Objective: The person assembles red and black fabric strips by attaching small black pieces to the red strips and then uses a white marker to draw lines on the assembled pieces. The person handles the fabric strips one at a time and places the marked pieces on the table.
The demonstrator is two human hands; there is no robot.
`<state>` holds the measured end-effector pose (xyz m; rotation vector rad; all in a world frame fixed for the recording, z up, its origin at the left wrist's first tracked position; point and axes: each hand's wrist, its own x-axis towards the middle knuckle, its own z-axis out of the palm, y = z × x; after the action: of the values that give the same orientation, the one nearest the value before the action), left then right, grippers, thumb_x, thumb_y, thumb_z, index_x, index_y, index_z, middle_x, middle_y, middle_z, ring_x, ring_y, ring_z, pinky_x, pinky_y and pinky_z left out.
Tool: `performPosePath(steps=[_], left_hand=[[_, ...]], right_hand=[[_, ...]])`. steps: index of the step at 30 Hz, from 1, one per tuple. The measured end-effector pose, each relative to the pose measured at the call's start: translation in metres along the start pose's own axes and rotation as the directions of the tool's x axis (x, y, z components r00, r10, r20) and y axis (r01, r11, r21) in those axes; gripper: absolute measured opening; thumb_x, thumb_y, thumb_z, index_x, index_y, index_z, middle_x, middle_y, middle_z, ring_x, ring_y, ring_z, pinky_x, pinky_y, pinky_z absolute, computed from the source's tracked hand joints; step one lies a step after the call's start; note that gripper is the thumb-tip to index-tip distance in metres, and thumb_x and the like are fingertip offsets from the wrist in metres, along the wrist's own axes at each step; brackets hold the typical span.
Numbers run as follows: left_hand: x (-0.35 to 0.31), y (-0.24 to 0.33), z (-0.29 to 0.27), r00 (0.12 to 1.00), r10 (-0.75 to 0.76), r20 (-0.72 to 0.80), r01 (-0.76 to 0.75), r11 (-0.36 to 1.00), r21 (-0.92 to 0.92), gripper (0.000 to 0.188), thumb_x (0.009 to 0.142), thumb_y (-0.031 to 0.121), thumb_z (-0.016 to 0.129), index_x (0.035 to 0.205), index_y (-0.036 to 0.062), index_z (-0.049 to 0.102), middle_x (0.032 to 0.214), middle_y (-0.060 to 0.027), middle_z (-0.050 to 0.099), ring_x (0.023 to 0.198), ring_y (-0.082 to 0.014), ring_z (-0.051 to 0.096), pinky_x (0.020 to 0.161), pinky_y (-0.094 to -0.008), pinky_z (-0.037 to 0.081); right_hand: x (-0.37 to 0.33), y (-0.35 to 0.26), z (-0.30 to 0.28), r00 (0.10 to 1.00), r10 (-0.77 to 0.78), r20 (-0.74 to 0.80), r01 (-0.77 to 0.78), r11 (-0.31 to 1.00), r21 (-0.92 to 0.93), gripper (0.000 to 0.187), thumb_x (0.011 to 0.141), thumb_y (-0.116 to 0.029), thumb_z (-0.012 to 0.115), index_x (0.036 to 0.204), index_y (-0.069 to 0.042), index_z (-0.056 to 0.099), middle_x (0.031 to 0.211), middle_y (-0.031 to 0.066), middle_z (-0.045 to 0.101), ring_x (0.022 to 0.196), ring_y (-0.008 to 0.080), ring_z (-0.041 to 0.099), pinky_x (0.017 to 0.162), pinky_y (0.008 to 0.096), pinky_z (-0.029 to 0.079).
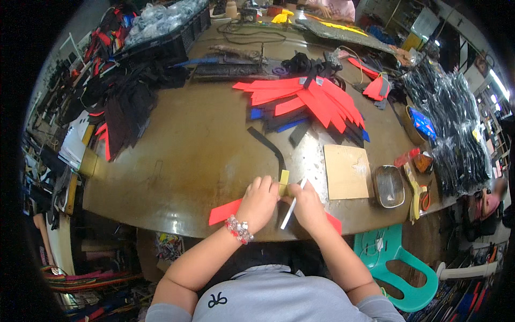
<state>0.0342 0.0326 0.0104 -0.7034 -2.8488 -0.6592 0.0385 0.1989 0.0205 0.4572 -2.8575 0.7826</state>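
My left hand (258, 202) is closed at the table's near edge, fingertips at a small yellow piece (284, 176) that looks like a card or template. Close beside it, my right hand (307, 205) grips a slim white pen-like stick (288, 213), which slants down to the left. A red fabric strip (224, 212) lies beneath both hands, its ends showing on either side. From the yellow piece a narrow black strap (266, 144) runs away across the table. My fingers hide where strap, yellow piece and red strip meet.
A fanned pile of red, black and blue strips (316, 99) lies ahead. To the right are a brown board (346, 172), a clear-sided dish (389, 186), orange-handled scissors (426, 199) and plastic-wrapped black goods (448, 118). A green chair (399, 268) stands at the near right.
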Motion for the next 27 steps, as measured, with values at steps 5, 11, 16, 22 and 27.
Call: performPosePath(steps=[5, 11, 16, 22, 27], left_hand=[[0.002, 0.013, -0.003, 0.998, -0.020, 0.051, 0.012, 0.988, 0.152, 0.027, 0.085, 0.018, 0.062, 0.106, 0.0014, 0.061, 0.095, -0.0119, 0.054, 0.093, -0.0295, 0.053, 0.081, -0.0405, 0.047], [0.017, 0.012, -0.045, 0.994, -0.052, -0.092, 0.046, 0.997, -0.067, 0.018, 0.086, 0.012, 0.058, 0.100, 0.0027, 0.064, 0.096, -0.0138, 0.059, 0.093, -0.0292, 0.057, 0.080, -0.0410, 0.049], [0.022, 0.011, -0.082, 0.941, 0.047, 0.336, 0.321, 0.197, -0.927, 0.022, 0.095, 0.024, 0.059, 0.097, 0.0024, 0.063, 0.090, -0.0059, 0.067, 0.079, -0.0146, 0.064, 0.072, -0.0292, 0.053], [0.016, 0.022, -0.092, 0.876, 0.258, 0.407, 0.473, -0.297, -0.830, 0.020, 0.089, 0.008, 0.067, 0.106, 0.0038, 0.059, 0.092, -0.0068, 0.066, 0.081, -0.0098, 0.064, 0.069, -0.0221, 0.055], [0.005, 0.017, -0.101, 0.915, 0.008, 0.404, 0.380, -0.353, -0.855, 0.017, 0.090, 0.011, 0.066, 0.106, 0.0072, 0.060, 0.094, 0.0004, 0.064, 0.084, -0.0059, 0.062, 0.070, -0.0204, 0.052]], right_hand=[[-0.008, 0.003, 0.016, 0.997, 0.008, -0.076, 0.000, 0.995, 0.098, 0.043, 0.075, -0.007, 0.073, 0.116, -0.004, 0.060, 0.100, 0.0217, 0.060, 0.089, 0.0378, 0.060, 0.076, 0.0430, 0.050], [0.010, 0.001, -0.044, 0.962, 0.270, 0.038, -0.235, 0.748, 0.621, 0.029, 0.092, -0.024, 0.059, 0.112, -0.005, 0.050, 0.072, 0.0122, 0.054, 0.061, 0.0242, 0.056, 0.055, 0.0346, 0.045], [0.014, -0.025, -0.092, 0.988, 0.048, 0.146, -0.150, 0.089, 0.985, 0.031, 0.099, -0.024, 0.051, 0.072, -0.009, 0.046, 0.055, -0.0031, 0.041, 0.046, 0.0051, 0.037, 0.041, 0.0217, 0.027], [0.013, -0.051, -0.086, 0.980, 0.098, 0.171, -0.186, 0.187, 0.964, 0.022, 0.094, -0.022, 0.060, 0.081, -0.004, 0.054, 0.067, 0.0007, 0.054, 0.053, 0.0049, 0.046, 0.047, 0.0199, 0.034], [0.007, -0.061, -0.093, 0.908, 0.294, -0.300, -0.027, 0.753, 0.657, 0.011, 0.084, -0.009, 0.070, 0.090, 0.000, 0.066, 0.080, 0.0056, 0.063, 0.064, 0.0122, 0.058, 0.059, 0.0247, 0.046]])
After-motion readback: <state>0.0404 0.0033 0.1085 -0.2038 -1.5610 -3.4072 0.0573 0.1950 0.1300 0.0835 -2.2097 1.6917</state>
